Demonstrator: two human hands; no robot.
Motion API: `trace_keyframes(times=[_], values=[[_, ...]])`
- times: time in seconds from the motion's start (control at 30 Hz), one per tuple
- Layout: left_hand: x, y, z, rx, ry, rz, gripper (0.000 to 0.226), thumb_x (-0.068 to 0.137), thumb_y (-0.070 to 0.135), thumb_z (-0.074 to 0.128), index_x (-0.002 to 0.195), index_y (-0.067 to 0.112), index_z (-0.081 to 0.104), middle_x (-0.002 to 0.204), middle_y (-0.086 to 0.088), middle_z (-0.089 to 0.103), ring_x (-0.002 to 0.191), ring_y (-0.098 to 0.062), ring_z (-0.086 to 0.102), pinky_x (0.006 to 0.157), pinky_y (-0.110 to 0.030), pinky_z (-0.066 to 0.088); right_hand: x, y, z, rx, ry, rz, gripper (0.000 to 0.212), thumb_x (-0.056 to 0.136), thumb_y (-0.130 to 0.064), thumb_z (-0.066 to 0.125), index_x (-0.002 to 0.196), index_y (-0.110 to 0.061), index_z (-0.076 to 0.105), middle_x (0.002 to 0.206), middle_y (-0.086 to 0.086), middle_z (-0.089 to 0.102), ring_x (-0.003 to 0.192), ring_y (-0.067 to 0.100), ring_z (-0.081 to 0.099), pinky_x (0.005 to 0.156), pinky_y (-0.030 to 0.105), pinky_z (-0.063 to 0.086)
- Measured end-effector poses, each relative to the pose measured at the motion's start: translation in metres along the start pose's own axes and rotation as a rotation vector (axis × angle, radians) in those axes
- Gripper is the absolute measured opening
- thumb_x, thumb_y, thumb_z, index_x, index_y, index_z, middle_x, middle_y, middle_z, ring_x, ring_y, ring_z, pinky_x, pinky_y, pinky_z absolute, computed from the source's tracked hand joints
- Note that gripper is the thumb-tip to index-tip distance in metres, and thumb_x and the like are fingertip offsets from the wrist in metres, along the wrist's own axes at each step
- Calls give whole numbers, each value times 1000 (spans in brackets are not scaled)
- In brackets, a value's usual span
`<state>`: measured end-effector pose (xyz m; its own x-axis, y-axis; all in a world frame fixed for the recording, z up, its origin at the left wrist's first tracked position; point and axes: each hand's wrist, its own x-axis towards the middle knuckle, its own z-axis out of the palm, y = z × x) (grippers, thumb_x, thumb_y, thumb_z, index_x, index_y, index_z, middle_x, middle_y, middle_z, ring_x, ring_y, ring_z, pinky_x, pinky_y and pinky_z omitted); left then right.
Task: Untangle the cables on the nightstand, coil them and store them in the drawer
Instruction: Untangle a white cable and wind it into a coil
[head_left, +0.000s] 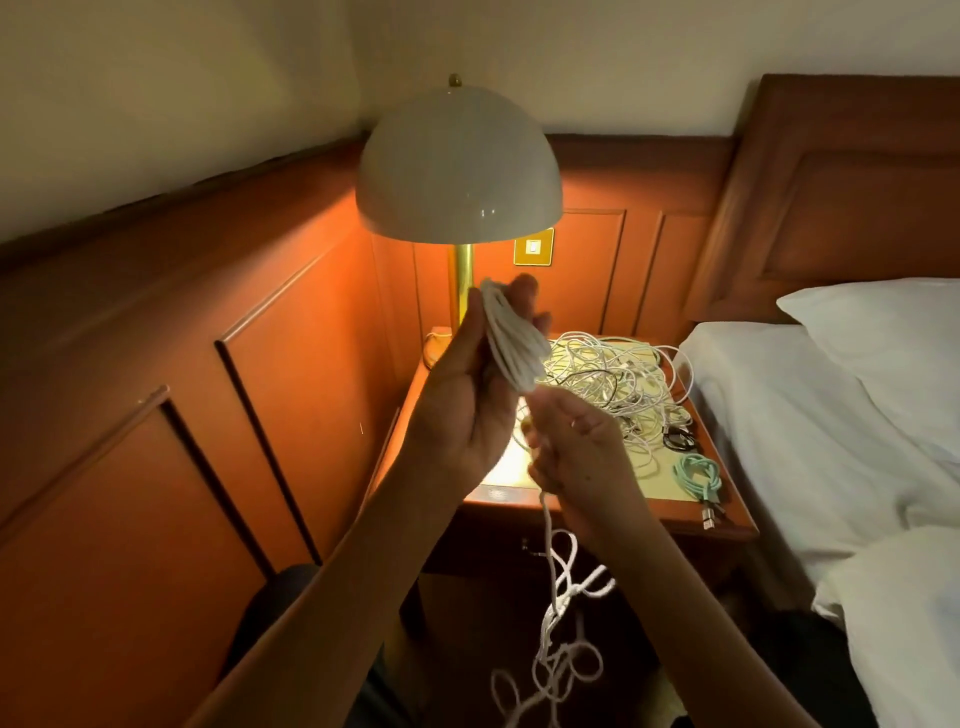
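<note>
The white cable is half coiled: several flat, even loops are bunched into a long oval held upright in the left hand, whose thumb and fingers are closed around the bundle, fingertips showing behind its top. From the bottom of the coil the cable runs down into the right hand, which is closed loosely around the strand just below and slightly to the right of the left hand. Below the right hand the loose remainder hangs in front of the worktop, dropping in uneven kinks and small open loops toward the bottom of the view; its end is not visible.

Beyond both hands, on the worktop, lies a tangled pile of cables, mostly white with a thin dark strand threaded through it. To the right of the right hand, near the worktop's front corner, sits a mint-green cable in a loose bundle, its metal plugs pointing at the edge, and just behind it a small black cable, curled up. Behind the left hand stands a lit lamp with a white dome shade and brass stem. A bed with white sheets lies to the right of the worktop.
</note>
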<state>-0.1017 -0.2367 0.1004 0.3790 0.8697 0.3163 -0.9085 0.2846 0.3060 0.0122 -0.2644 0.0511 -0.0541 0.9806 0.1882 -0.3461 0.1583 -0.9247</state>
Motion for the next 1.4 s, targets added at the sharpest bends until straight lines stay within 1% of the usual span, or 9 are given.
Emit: trace_keyframes(times=[0.13,0.27,0.5,0.67,0.73,0.87,1.0,1.17,1.4], values=[[14,4,-27,1281,125,553,12,95,27,64,89,20,71,88,-1,72,89,-30,72,85,-50,57,-6,-1,-10,-479,-109,-27,19,100,-25,59,100,-18,76,51,-5,43,42,9,34,45,23,28],[-1,7,-54,2054,-168,748,9,93,8,70,87,2,70,79,0,69,75,-9,64,78,-2,41,-2,-31,-23,-1091,-163,-180,11,91,-35,70,89,-28,78,49,-17,56,46,2,52,52,11,33],[-25,63,-1,1672,-333,-437,33,105,18,46,95,0,72,84,-1,72,76,-13,68,73,-23,49,9,-70,-24,-907,-246,-177,31,61,-55,83,69,-25,74,60,2,68,59,32,60,56,33,43],[-21,102,-7,1297,-512,-674,46,102,35,51,104,-7,68,87,-6,71,75,-17,65,72,-35,50,9,-51,-18,-494,-309,-87,28,68,-35,89,68,-16,69,50,4,53,43,18,37,47,25,31],[-28,100,-15,1020,-584,-581,35,101,35,52,105,7,72,91,5,73,78,-7,68,72,-22,53,4,-38,-13,-251,-424,2,22,77,-34,83,71,-17,70,48,-2,39,41,10,26,45,19,25],[-39,64,-1,557,-89,-142,29,73,32,82,92,11,81,97,-3,76,87,-10,73,76,-22,58,-5,-16,-1,19,-405,107,26,94,-35,62,83,-12,70,55,-2,26,44,9,17,41,14,20],[-22,36,7,385,183,211,31,95,23,47,101,5,72,95,-9,75,86,-15,74,77,-26,59,-11,-14,2,-118,-316,103,27,101,-28,51,90,-9,67,60,3,26,44,10,21,41,19,22],[-9,16,-15,920,269,528,21,103,14,49,97,8,68,91,-4,75,96,-20,73,85,-33,55,-10,-22,0,-610,-262,-23,22,104,-15,50,94,-8,68,56,1,53,45,18,51,48,29,45],[-16,18,-52,2301,-147,943,22,99,17,59,101,-3,69,96,-9,71,88,-17,69,79,-20,57,-2,-32,-6,-1081,-308,-50,15,97,-28,62,89,-22,72,58,-10,67,55,2,65,61,16,48]])
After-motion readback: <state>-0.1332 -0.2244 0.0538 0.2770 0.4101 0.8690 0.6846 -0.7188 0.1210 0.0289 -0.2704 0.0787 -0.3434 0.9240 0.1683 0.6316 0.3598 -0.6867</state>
